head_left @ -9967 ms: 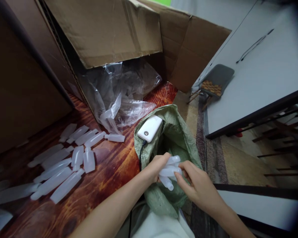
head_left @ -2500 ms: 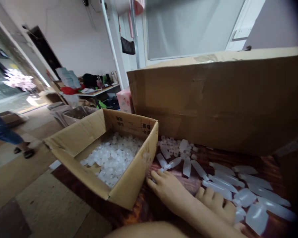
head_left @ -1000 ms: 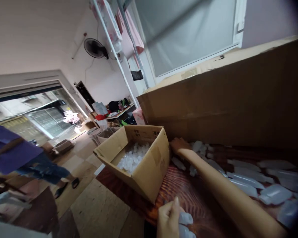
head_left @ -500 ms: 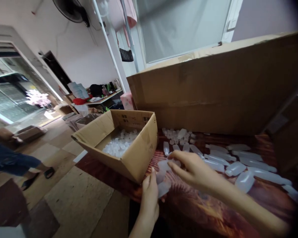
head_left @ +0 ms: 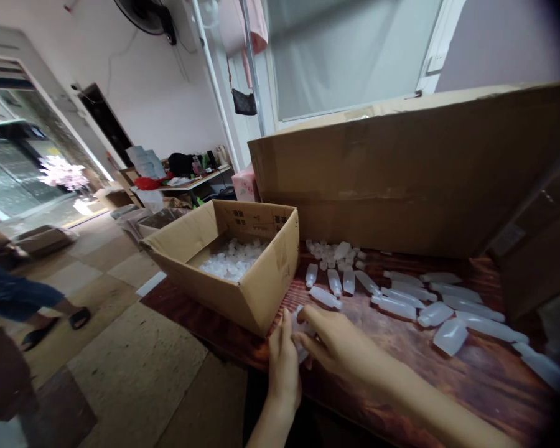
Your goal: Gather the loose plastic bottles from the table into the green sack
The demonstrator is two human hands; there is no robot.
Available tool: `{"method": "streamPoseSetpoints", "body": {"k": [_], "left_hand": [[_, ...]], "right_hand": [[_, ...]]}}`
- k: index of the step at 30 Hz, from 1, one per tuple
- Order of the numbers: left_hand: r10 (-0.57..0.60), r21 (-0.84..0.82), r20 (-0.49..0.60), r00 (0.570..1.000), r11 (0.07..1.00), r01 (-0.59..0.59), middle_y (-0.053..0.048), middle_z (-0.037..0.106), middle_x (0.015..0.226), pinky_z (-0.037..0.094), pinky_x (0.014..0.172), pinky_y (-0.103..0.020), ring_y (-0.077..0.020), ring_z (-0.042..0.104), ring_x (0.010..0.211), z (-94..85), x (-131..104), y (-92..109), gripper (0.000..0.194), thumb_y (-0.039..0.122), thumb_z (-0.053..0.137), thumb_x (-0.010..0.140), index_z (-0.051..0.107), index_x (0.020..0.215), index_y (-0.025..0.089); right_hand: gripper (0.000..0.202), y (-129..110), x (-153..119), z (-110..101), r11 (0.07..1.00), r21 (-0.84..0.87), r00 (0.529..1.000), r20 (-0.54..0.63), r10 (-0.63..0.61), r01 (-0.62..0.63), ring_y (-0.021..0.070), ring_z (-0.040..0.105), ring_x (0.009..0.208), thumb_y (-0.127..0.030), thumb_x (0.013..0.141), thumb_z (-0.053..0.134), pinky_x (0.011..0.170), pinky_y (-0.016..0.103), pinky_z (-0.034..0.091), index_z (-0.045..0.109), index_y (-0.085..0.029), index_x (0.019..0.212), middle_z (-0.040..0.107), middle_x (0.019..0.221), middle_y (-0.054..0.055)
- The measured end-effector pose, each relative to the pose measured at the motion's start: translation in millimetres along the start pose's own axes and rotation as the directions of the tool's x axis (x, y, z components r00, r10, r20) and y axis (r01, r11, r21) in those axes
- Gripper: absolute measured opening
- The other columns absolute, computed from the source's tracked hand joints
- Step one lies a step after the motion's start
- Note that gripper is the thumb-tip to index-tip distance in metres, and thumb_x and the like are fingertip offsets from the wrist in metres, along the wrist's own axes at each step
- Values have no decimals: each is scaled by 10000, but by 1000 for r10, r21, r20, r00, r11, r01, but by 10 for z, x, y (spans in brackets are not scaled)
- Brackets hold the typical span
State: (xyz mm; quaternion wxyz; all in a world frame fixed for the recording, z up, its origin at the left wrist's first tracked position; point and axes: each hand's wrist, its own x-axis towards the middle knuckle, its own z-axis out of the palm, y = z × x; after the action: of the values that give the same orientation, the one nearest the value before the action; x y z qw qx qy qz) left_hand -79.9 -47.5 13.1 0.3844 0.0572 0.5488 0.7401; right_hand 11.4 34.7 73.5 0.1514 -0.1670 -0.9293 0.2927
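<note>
My left hand is closed round translucent plastic pieces at the table's front edge. Against it, my right hand bends its fingers over the same pieces, which are mostly hidden between both hands. Just beyond my left hand stands an open cardboard box holding many small translucent pieces. Right of the box lies a pile of small whitish caps. Several flat translucent bottles lie spread over the dark red patterned table, to the right of my right hand.
A large cardboard box stands along the table's back. More cardboard rises at the right. At the far left a person's legs show on the tiled floor. Behind is a cluttered desk.
My right hand has moved down and left to meet my left hand. One bottle now lies where my right hand was. The view has shifted slightly.
</note>
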Motion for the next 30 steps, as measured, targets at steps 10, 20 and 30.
{"method": "streamPoseSetpoints", "body": {"k": [10, 20, 30], "left_hand": [[-112, -130, -2, 994, 985, 111, 4, 579, 580, 198, 322, -169, -64, 404, 332, 3, -31, 167, 541, 639, 637, 716, 575, 894, 131], [-205, -239, -20, 979, 951, 194, -2, 619, 681, 359, 411, -183, -90, 521, 457, 30, 11, 202, 537, 618, 652, 726, 606, 984, 149], [-82, -279, 15, 997, 957, 83, -87, 686, 948, 516, 673, -244, -183, 660, 795, 8, 21, 106, 506, 525, 619, 814, 613, 1125, 125]], "right_hand": [[84, 634, 169, -66, 835, -540, 993, -108, 57, -106, 293, 547, 923, -158, 872, 544, 766, 371, 397, 624, -135, 864, 641, 879, 130], [126, -53, -308, -373, 997, 76, 999, 49, 12, -15, 156, 564, 763, -268, 925, 495, 658, 260, 432, 572, -230, 1017, 631, 912, 26], [106, -210, -125, -213, 999, -41, 991, 129, 34, -29, 152, 576, 696, -114, 801, 562, 595, 243, 404, 615, -186, 859, 632, 834, 36]]}}
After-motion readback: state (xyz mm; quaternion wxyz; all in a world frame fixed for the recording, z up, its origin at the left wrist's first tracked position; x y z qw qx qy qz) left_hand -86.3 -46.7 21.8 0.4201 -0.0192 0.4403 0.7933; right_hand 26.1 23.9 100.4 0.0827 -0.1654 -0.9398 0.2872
